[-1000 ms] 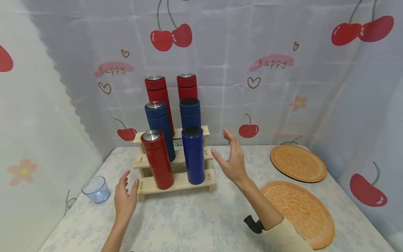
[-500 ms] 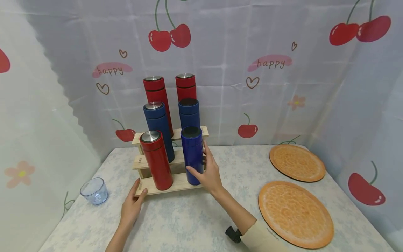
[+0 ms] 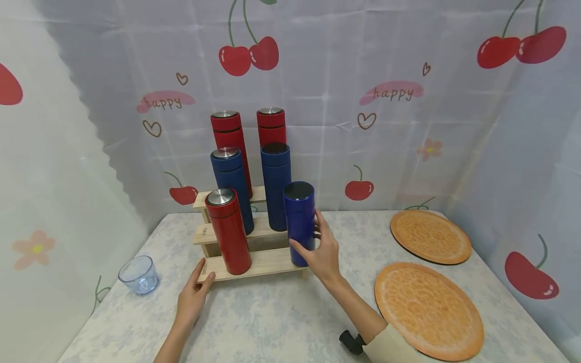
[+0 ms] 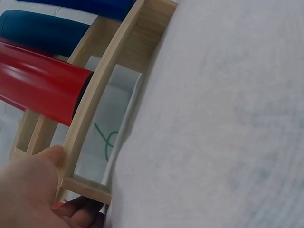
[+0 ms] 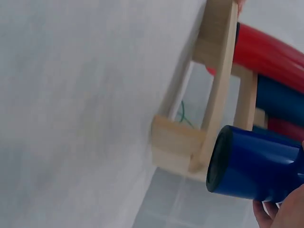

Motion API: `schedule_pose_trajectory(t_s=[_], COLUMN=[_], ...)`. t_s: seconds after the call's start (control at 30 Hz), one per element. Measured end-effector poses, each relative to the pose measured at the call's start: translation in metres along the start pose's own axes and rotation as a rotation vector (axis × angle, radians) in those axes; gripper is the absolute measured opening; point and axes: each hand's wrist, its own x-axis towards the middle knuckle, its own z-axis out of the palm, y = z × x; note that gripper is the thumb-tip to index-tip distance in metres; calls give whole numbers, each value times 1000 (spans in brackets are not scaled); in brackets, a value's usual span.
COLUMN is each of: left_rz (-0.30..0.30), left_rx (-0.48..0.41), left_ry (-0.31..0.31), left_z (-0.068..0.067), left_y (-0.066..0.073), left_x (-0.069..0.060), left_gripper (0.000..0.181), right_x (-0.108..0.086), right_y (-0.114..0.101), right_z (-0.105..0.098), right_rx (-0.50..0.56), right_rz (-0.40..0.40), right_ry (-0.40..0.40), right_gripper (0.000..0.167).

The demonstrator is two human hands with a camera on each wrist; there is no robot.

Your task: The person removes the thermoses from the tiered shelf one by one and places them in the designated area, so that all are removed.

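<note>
Glossy blue btl [image 3: 299,219], upright @ rack [image 3: 270,262] R end

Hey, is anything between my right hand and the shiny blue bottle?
Nothing visible. Your right hand grips the shiny blue bottle directly, thumb on its near side. The front red bottle stands to its left, clear of the hand.

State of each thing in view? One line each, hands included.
Left hand: gripping rack at its left end
Right hand: gripping front blue flask
Front blue flask: upright, closed
Front red flask: upright, closed
Middle blue flasks: upright, closed
Back red flasks: upright, closed
Rack: standing
Glass: upright
Mats: lying flat
</note>
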Motion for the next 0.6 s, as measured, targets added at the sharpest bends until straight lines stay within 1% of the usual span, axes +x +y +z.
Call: schedule_pose_trajectory(t_s=[0.07,0.17,0.27,0.33,0.43,0.6], left_rz=[7,22,33,38,39,41], left_rx=[-6,-17,-11,2,19,17], left_ry=[-1,-7,-11,-8,-3,-8], left_z=[3,6,6,4,-1,-1], left_y=[-1,-2,-2,-3,-4,-5], left_x=[1,1,1,2,2,2], left_gripper=[68,68,68,67,66,67], right_x=[6,21,38,49,60,66], right_y=[7,16,29,38,55,80], right_z=[-13,-30,-37,-36,-28,-13], right_rx=[-13,-30,-44,-44,-42,-31], right_rz=[-19,-8,15,27,52,112], right_ry=[61,132,184,199,200,161], right_gripper=[94,95,94,93,91,91])
